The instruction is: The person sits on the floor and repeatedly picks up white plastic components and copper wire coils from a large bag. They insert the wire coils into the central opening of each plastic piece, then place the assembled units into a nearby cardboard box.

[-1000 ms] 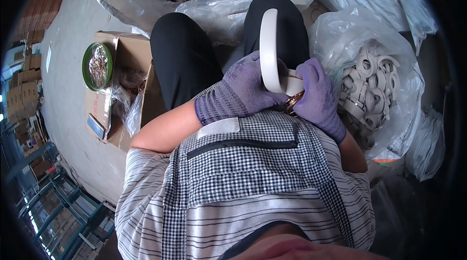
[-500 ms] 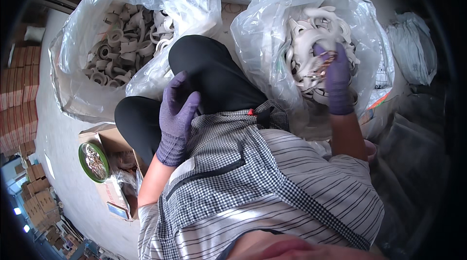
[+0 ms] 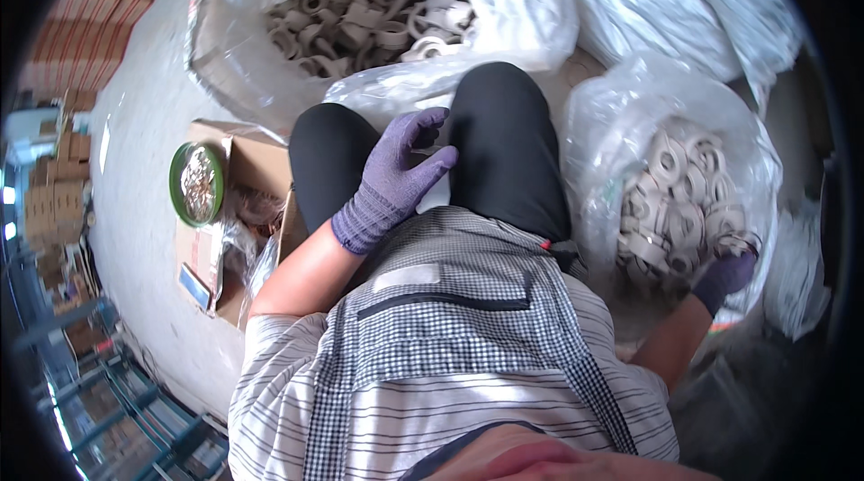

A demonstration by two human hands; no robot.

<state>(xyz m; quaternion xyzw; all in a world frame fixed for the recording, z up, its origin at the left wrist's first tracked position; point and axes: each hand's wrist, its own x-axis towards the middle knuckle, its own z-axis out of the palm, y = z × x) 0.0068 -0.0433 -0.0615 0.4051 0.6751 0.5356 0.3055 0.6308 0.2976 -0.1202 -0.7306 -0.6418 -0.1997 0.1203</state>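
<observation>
The likeliest trouble is at the bag (image 3: 598, 152) on the right of the frame: its plastic is loose and crumpled around the mouth, so your right hand (image 3: 727, 272) could snag the edge and drag it inward. The white rings (image 3: 684, 215) lie heaped inside that bag at all angles, some seemingly overlapping, so a careless pull might bring up several or tip a few over the lower rim. Something thin and brownish shows by the right fingers (too small to name), and it could slip down among the rings if the hold is loose.

Your right arm reaches out to the lower right, bent away from your body, with the hand at the bag's lower right edge. Whether those fingers are spread or pinching, I cannot tell.

Your left hand (image 3: 400, 166) hangs near the middle of the frame, between your knees (image 3: 508, 134), palm turned inward. Its fingers are loosely curled, with the thumb apart and nothing visible between them. The green bowl (image 3: 177, 193) sits well apart at the left.
</observation>
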